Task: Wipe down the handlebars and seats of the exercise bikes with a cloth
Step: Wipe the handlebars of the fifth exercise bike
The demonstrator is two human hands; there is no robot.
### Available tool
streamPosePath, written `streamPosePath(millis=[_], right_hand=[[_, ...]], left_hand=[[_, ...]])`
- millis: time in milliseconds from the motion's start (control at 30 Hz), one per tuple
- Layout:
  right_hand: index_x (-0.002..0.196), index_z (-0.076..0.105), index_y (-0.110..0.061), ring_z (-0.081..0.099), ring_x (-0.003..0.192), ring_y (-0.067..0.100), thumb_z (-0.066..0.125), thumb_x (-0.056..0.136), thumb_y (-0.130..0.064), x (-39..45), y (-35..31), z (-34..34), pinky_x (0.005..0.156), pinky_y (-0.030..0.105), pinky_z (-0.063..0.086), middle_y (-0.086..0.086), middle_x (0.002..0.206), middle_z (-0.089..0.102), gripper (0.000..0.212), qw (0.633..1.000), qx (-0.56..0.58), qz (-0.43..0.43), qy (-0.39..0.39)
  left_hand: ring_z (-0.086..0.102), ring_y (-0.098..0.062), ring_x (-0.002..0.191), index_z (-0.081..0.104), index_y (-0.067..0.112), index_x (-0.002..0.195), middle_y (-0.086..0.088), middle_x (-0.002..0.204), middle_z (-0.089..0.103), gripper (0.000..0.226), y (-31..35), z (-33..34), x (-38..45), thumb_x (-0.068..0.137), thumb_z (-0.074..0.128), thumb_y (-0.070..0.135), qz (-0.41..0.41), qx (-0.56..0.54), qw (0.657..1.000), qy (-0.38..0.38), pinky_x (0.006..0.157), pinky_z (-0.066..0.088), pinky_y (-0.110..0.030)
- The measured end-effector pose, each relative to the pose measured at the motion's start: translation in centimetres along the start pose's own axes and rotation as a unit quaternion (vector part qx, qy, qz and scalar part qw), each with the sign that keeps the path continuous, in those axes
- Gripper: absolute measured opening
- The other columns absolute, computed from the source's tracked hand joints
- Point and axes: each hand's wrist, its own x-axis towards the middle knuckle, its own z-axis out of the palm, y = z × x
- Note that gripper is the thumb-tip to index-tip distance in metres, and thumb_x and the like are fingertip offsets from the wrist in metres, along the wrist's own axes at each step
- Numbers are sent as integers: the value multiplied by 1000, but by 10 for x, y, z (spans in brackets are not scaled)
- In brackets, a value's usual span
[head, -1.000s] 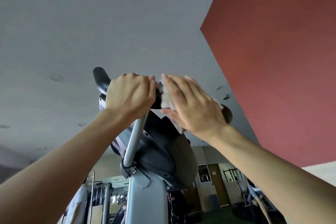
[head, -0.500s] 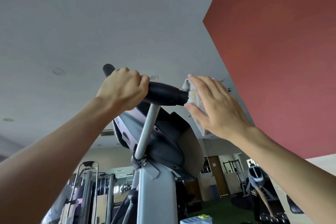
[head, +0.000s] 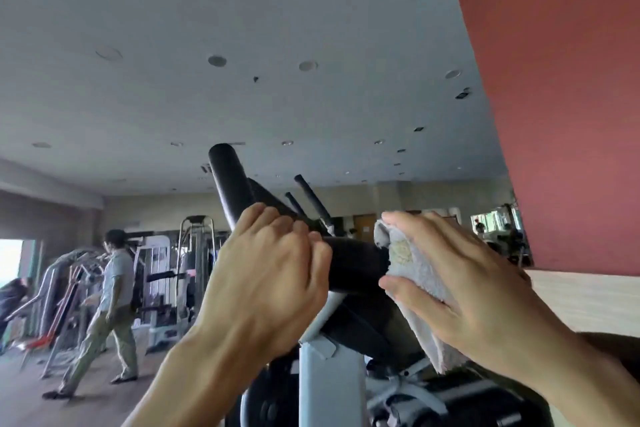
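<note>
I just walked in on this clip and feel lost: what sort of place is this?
Most likely a gym. The left hand grips a padded black handlebar while the right hand holds a cloth on it. Weight machines stand at the back, where a person walks past.

The room is dim and flat-lit. Daylight blows out a bright white window opening (head: 14,260) far left of the black foam handlebar (head: 353,267), which reads nearly featureless. The whole frame is soft with motion blur; straight lines bow toward the edges.
</note>
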Motion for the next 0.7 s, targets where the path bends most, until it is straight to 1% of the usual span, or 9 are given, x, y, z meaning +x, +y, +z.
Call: streamPosePath(millis=[33,133,300,367,467,533,600,633,700], right_hand=[[148,39,-38,47,120,-8,41,96,-70,4,0,-4,94,6,37,-28,131,47,61,999,12,8,-30],[150,34,-44,45,131,-5,40,96,-73,23,4,-13,101,22,42,-34,139,43,63,990,67,41,-117],[145,46,-33,55,125,4,51,97,-56,48,-2,-25,97,35,49,-27,133,53,54,960,170,111,-191],[146,48,-25,55,128,13,50,98,-39,52,-5,-32,100,39,47,-20,137,53,50,946,212,123,-210],[154,40,-16,44,143,20,51,94,-14,57,3,-39,113,40,38,-9,155,43,60,927,260,99,-251],[159,31,-17,34,150,16,50,97,-19,60,15,-40,119,33,30,-10,163,33,64,910,280,84,-294],[160,29,-19,37,148,9,50,100,-33,62,29,-37,119,28,30,-13,162,34,65,895,304,81,-317],[159,31,-19,41,145,8,51,100,-37,63,35,-35,117,30,35,-14,160,37,64,890,313,80,-323],[154,41,-17,48,140,9,49,102,-43,65,39,-25,106,41,49,-12,155,45,59,898,303,57,-316]], left_hand=[[47,-24,66,39,25,64,2,64,52,34,1,-4,2,97,32,27,2,-9,1000,-21,87,45,-40],[48,-25,70,47,22,67,0,68,52,32,-4,-13,8,97,38,24,3,-36,996,-76,90,47,-43],[54,-30,76,57,14,68,-4,72,55,29,-10,-30,20,93,43,18,-4,-67,984,-165,112,39,-48],[57,-30,78,62,11,72,-4,75,58,28,-7,-35,22,92,44,16,-26,-82,978,-192,117,33,-47],[59,-31,79,67,7,76,-6,79,62,28,-6,-39,25,92,44,14,-54,-104,966,-232,120,30,-47],[59,-31,81,68,5,80,-6,82,63,29,-8,-41,29,95,44,13,-64,-123,958,-252,120,31,-48],[62,-32,94,71,3,94,-7,96,67,32,-10,-45,32,98,41,14,-80,-145,951,-260,120,31,-48],[63,-34,107,72,1,105,-10,108,69,34,-13,-47,33,100,41,15,-90,-150,951,-253,121,30,-49],[52,-37,135,70,-2,122,-18,136,63,40,-25,-50,39,101,42,16,-98,-121,961,-228,121,29,-54]])
